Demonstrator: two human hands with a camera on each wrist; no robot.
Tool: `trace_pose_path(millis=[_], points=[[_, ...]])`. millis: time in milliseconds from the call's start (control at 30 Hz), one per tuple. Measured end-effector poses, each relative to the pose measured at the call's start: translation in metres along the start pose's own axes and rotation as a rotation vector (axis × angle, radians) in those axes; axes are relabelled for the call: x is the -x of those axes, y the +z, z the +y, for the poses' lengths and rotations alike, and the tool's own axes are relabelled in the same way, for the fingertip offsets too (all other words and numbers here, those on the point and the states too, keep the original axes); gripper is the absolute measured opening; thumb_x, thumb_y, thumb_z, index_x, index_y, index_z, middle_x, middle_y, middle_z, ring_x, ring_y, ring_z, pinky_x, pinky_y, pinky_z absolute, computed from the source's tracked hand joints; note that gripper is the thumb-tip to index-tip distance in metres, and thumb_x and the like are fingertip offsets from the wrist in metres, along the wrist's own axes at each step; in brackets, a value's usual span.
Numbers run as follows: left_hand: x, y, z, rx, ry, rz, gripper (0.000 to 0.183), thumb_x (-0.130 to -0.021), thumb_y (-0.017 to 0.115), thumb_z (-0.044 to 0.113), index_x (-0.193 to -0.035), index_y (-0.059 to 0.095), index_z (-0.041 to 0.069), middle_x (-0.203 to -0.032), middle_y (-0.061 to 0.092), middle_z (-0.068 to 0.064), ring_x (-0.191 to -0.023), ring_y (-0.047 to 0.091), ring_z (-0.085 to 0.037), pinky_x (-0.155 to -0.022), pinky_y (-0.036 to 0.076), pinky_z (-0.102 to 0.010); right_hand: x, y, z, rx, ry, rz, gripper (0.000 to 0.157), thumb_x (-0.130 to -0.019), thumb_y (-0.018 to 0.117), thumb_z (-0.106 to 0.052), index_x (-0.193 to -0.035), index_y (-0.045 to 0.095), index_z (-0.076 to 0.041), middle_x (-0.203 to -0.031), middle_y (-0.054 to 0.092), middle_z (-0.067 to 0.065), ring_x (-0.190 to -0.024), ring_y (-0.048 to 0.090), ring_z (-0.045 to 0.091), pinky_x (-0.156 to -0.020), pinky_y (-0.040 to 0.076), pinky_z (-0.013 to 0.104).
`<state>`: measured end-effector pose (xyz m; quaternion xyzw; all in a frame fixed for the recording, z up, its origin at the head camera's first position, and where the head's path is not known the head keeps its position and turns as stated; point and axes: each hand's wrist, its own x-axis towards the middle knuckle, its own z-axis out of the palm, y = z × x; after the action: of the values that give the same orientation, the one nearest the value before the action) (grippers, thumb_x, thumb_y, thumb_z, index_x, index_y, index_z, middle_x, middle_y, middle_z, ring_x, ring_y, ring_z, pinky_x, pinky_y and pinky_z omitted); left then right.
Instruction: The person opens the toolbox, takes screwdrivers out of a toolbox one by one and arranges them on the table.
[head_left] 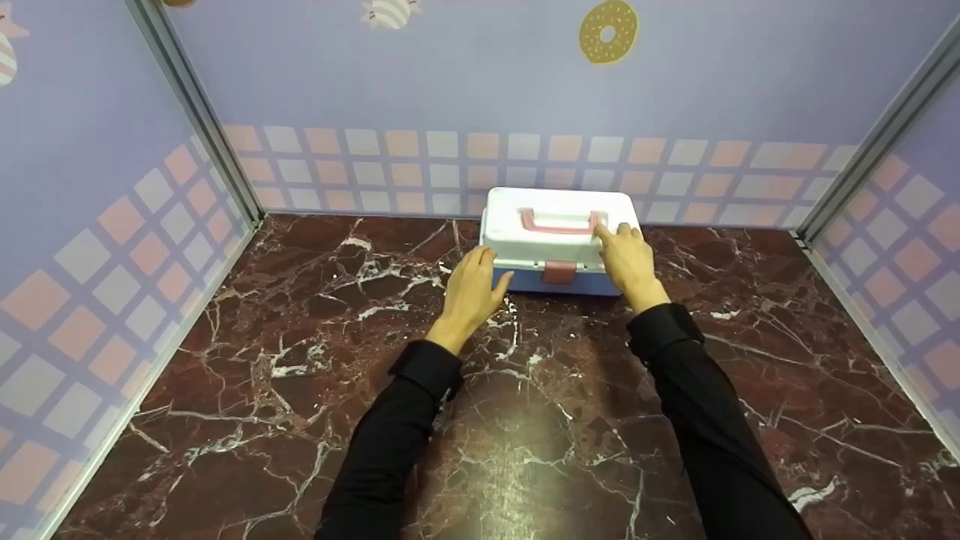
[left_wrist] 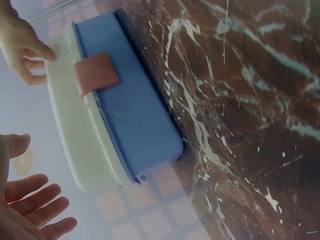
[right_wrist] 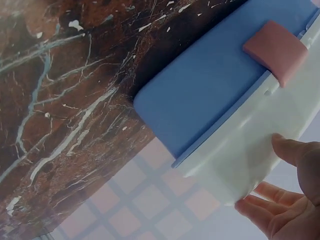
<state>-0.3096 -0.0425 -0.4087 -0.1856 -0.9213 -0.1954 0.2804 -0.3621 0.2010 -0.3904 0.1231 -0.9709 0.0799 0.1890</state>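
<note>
A storage box with a white lid [head_left: 551, 196], a blue base [left_wrist: 132, 105] and a pink front latch [head_left: 559, 271] stands on the marble-patterned table. Its latch lies down over the seam, and the lid is closed. On top, the pink carry handle [head_left: 559, 229] lies folded toward the front. My left hand [head_left: 471, 289] is at the box's front left corner, thumb spread and fingers loosely extended, holding nothing. Over the lid's right end is my right hand [head_left: 628, 259], its thumb [right_wrist: 287, 149] against the white front side and its fingers relaxed at the lid's edge.
The dark red marble-patterned table [head_left: 315, 420] has white veins. Behind the box rises a lilac wall [head_left: 465, 90] with a pink and white checked band. Similar panels close off both sides, joined by grey metal posts [head_left: 202, 112] at the corners.
</note>
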Motion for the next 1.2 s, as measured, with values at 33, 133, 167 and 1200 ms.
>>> trace_pose_path(millis=[33, 133, 167, 1200], points=[[-0.002, 0.001, -0.001, 0.000, 0.000, 0.002, 0.040, -0.083, 0.061, 0.025, -0.109, 0.056, -0.004, -0.110, 0.054, -0.016, -0.103, 0.051, -0.027, -0.091, 0.038, -0.033, 0.001, 0.000, 0.000, 0.006, -0.007, 0.005, 0.031, -0.081, 0.062, -0.011, -0.110, 0.051, -0.009, -0.096, 0.049, 0.029, -0.088, 0.050, 0.042, -0.063, 0.046, 0.051], [-0.008, 0.003, -0.002, -0.011, 0.002, -0.014, 0.038, -0.081, 0.063, 0.021, -0.109, 0.056, -0.003, -0.113, 0.053, -0.016, -0.106, 0.050, -0.026, -0.093, 0.036, -0.032, 0.003, -0.001, -0.001, 0.013, -0.025, 0.017, 0.032, -0.080, 0.063, -0.012, -0.110, 0.051, -0.009, -0.095, 0.050, 0.028, -0.086, 0.050, 0.042, -0.062, 0.046, 0.051], [-0.010, 0.004, -0.002, -0.017, 0.003, -0.031, 0.039, -0.081, 0.063, 0.020, -0.111, 0.055, -0.003, -0.116, 0.052, -0.016, -0.109, 0.048, -0.026, -0.095, 0.034, -0.032, 0.005, 0.000, -0.001, 0.012, -0.031, 0.023, 0.032, -0.080, 0.063, -0.012, -0.110, 0.052, -0.009, -0.095, 0.050, 0.028, -0.086, 0.050, 0.042, -0.061, 0.046, 0.051], [0.050, -0.011, 0.026, -0.028, 0.167, 0.048, 0.033, -0.079, 0.063, 0.011, -0.110, 0.060, 0.000, -0.113, 0.056, -0.019, -0.102, 0.052, -0.031, -0.087, 0.043, -0.033, 0.071, -0.010, 0.007, -0.132, -0.211, 0.166, 0.032, -0.072, 0.071, -0.015, -0.102, 0.059, -0.011, -0.109, 0.054, 0.023, -0.099, 0.051, 0.038, -0.073, 0.045, 0.051]])
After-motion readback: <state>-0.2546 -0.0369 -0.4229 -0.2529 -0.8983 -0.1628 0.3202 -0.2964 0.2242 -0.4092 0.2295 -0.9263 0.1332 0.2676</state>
